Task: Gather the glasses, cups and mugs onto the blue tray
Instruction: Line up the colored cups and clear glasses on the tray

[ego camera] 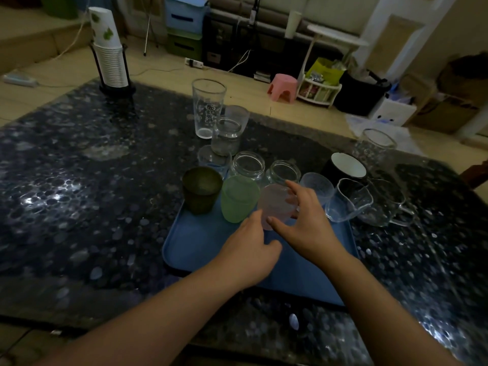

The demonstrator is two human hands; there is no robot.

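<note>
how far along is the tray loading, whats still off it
Done: an olive cup, a green cup and some clear jars stand at the far end of the blue tray. In hand: both hands, right and left, hold a pink frosted cup over the tray. Left: the tall printed glass, black mug and clear mugs still on the table.

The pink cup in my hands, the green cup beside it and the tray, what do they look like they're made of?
Pink cup: frosted and translucent, with light showing through; glass or plastic, can't tell which. Green cup: same frosted, cloudy look, same doubt. Tray: likely plastic, with an even matte blue surface and a rounded moulded rim.
</note>
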